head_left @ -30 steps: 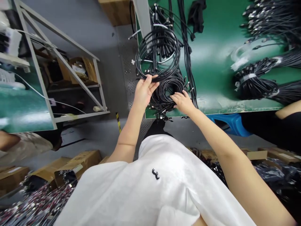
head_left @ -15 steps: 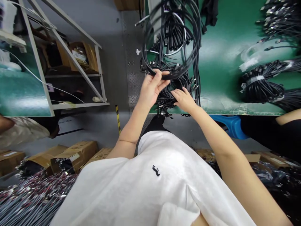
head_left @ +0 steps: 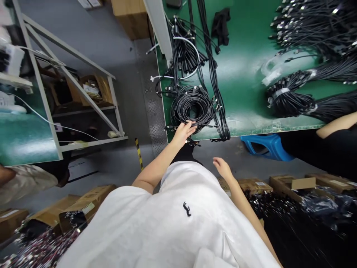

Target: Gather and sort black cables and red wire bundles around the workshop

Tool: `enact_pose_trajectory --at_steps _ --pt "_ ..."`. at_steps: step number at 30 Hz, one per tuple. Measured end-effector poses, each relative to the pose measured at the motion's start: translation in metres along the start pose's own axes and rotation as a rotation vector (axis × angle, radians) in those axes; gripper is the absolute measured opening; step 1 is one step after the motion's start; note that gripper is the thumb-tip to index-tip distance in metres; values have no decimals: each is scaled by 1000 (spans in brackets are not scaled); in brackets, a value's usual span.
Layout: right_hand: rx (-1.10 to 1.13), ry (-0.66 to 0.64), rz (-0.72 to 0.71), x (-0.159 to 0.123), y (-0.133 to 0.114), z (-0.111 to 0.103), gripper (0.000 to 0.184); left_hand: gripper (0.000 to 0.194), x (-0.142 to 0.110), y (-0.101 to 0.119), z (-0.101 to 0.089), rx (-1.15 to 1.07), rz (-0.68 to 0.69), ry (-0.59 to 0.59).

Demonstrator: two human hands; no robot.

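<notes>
Coil of black cables (head_left: 183,108) lies flat on green tabletop (head_left: 245,93), close to the near edge. Left hand (head_left: 182,134) at the coil's near rim, fingers touching it and slightly parted; cannot tell whether any strand is pinched. Right hand (head_left: 223,168) well apart from the coil, nearer the body and to its right, off the tabletop; fingers lightly bent, cannot tell how far open. Straight black cables (head_left: 224,128) just right of coil. White cable (head_left: 199,59) looped beyond it. Tied cable bundle (head_left: 292,100) well right of coil.
</notes>
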State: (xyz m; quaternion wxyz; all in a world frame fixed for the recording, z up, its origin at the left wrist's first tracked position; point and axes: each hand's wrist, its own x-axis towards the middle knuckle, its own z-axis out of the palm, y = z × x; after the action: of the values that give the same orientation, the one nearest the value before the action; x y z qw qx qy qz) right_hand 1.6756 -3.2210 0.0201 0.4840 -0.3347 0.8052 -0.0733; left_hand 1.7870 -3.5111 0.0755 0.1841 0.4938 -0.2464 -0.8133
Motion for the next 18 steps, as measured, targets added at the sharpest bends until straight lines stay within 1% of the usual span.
enact_pose_trajectory --at_steps 2,3,4,5,6,7,8,9,10,11,12,14,15,16,18 --pt "-56 -71 35 -12 4 19 36 9 -10 5 -7 171 -52 -20" --pt "-65 -89 44 -17 5 26 35 12 -17 8 -10 303 -83 -33" --pt "-67 -99 53 -21 5 33 35 15 -24 11 -12 462 -90 -53" --pt "-71 -108 66 -25 4 39 36 18 -30 16 -14 636 -48 -77" --pt "-72 -114 82 -28 4 43 36 22 -35 20 -13 809 55 -101" --pt "-68 -113 101 -30 3 48 37 25 -36 25 -11 963 216 -121" --pt "-61 -107 120 -32 3 51 38 30 -35 29 -8 1087 409 -132" --pt "-51 -95 137 -34 3 55 39 37 -29 32 -4 1183 596 -136" --pt "-37 -80 151 -35 4 58 39 43 -19 33 0 1263 737 -139" --pt "-23 -60 162 -37 5 62 40 49 -7 33 4 1344 814 -152" --pt "-7 -36 171 -39 6 66 40 53 7 31 6 1426 835 -178" --pt "34 25 191 -46 10 76 40 53 33 25 9 1579 781 -248" --pt "57 60 204 -51 12 83 40 52 42 22 9 1631 755 -267" --pt "81 95 217 -57 14 90 40 52 46 20 9 1660 753 -263" --pt "120 143 259 -72 17 109 40 53 42 15 11 1646 835 -211"
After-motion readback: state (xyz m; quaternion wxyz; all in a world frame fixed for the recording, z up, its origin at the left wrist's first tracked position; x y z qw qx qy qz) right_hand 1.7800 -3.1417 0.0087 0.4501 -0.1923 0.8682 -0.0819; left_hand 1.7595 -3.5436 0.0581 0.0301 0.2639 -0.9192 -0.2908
